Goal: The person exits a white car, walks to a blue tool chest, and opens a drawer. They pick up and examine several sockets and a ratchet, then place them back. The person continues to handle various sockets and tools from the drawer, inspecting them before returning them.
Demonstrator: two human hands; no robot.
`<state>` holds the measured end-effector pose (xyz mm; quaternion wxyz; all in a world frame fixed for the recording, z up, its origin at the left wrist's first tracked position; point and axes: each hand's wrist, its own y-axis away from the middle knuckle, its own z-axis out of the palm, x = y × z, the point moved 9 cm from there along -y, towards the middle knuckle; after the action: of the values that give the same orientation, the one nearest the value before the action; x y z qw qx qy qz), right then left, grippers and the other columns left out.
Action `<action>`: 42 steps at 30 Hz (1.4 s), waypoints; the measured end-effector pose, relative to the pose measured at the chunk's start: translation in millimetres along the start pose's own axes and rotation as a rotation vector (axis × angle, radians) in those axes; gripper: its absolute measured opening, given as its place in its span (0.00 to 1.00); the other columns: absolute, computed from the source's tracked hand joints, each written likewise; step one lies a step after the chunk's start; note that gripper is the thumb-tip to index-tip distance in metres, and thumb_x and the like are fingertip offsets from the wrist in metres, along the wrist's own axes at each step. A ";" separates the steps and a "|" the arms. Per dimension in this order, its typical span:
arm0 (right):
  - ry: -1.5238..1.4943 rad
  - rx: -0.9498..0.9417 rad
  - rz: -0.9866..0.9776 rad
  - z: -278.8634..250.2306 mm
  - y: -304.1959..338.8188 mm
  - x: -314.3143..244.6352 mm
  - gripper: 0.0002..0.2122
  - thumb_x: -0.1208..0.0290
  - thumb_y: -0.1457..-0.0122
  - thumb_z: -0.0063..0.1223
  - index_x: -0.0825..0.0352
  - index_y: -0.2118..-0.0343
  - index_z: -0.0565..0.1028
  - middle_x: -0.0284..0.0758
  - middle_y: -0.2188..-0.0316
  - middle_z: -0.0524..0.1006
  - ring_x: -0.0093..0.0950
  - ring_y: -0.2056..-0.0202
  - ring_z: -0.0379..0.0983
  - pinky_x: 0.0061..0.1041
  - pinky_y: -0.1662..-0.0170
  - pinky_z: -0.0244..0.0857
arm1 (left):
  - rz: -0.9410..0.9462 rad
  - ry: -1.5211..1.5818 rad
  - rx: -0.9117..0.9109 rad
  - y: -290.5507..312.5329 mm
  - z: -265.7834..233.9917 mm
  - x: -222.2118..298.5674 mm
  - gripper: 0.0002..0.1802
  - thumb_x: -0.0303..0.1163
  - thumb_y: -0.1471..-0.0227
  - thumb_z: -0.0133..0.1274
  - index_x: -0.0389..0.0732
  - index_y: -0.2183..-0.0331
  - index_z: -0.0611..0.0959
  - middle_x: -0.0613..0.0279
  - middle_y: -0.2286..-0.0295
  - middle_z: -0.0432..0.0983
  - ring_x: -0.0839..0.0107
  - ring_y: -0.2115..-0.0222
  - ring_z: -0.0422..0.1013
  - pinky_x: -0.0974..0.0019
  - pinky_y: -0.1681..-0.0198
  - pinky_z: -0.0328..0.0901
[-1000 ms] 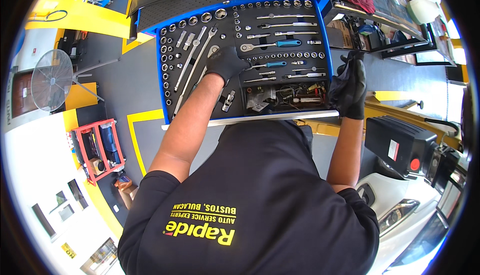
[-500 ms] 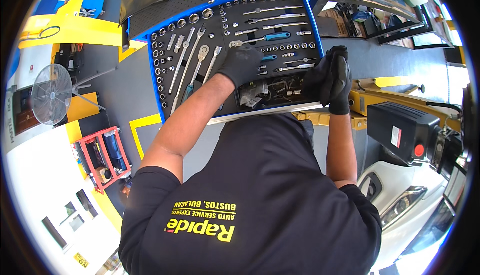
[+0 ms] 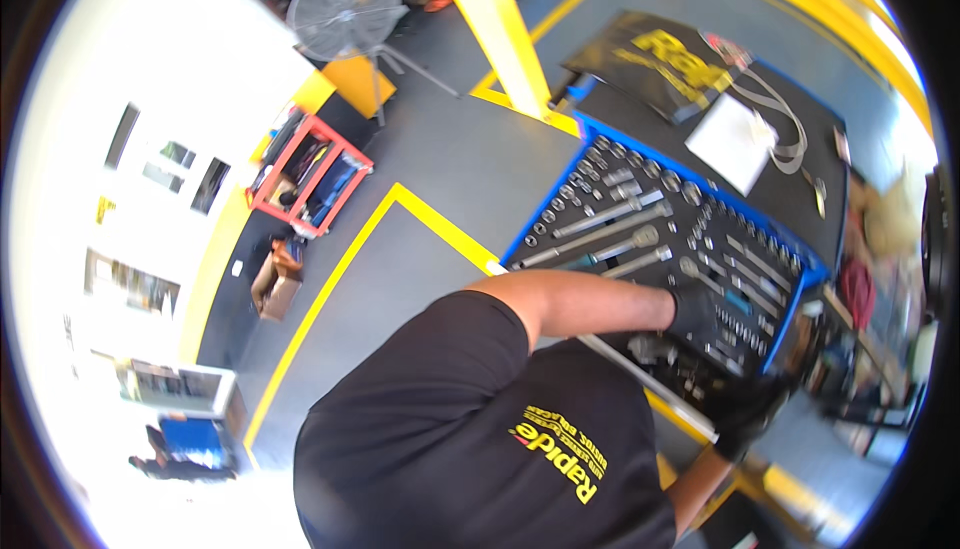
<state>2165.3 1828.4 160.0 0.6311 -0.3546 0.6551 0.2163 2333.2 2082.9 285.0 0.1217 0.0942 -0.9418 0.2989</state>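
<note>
An open blue tool drawer [image 3: 545, 207] lies before me at the right of the view, its black foam filled with sockets, ratchets and bars. Over the foam is my left hand [image 3: 697, 314] in a black glove, close to a ratchet [image 3: 690, 268] with a turquoise handle; its fingers are hidden and blurred. My right hand [image 3: 740, 424], also in a black glove, is at the drawer's right front corner, gripping a bunched black cloth [image 3: 765, 394] that is smeared by motion. Between the hands, the front compartment [image 3: 655, 352] contains small loose parts.
On the cabinet top rest a black bag with yellow print [image 3: 650, 64] and a white sheet [image 3: 730, 144]. A yellow post [image 3: 490, 29] rises beyond the drawer's left side. Farther left stand a fan [image 3: 345, 14], a red tool cart [image 3: 310, 174] and a cardboard box [image 3: 277, 284].
My view has swung left and tilted, so the drawer now appears slanted at the right and more of the left wall shows. My left hand remains over the tools.
</note>
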 end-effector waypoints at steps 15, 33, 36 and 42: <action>0.141 -0.087 -0.154 48.0 -24.4 -77.4 0.24 0.58 0.27 0.45 0.74 0.38 0.69 0.45 0.48 0.74 0.42 0.46 0.72 0.43 0.38 0.64 | -0.383 0.061 -0.397 11.9 41.3 -19.4 0.26 0.50 0.45 0.63 0.47 0.49 0.87 0.53 0.51 0.84 0.52 0.50 0.80 0.52 0.44 0.72; -0.008 -0.219 -0.070 99.3 -9.6 -128.6 0.22 0.62 0.28 0.46 0.73 0.38 0.70 0.45 0.47 0.76 0.40 0.47 0.74 0.41 0.40 0.67 | -0.462 0.107 -0.398 -0.3 23.2 -15.9 0.25 0.49 0.45 0.63 0.46 0.50 0.86 0.50 0.54 0.84 0.51 0.52 0.80 0.51 0.46 0.72; -0.021 -0.234 -0.059 101.6 -7.4 -131.6 0.22 0.62 0.28 0.46 0.72 0.38 0.70 0.45 0.47 0.76 0.39 0.47 0.74 0.40 0.41 0.68 | -0.478 0.116 -0.396 -0.3 21.6 -14.3 0.25 0.49 0.45 0.63 0.45 0.50 0.86 0.50 0.54 0.85 0.51 0.53 0.81 0.51 0.47 0.72; -0.041 -0.255 -0.054 107.0 -3.8 -140.5 0.22 0.64 0.28 0.46 0.72 0.38 0.70 0.45 0.46 0.76 0.39 0.47 0.75 0.40 0.41 0.68 | -0.503 0.134 -0.390 2.6 16.7 -14.4 0.25 0.48 0.45 0.63 0.45 0.50 0.86 0.49 0.55 0.85 0.51 0.53 0.81 0.50 0.47 0.73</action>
<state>2233.5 1931.1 286.6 0.5997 -0.4452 0.5994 0.2879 2343.4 2076.7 266.3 0.2693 0.2791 -0.9184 0.0787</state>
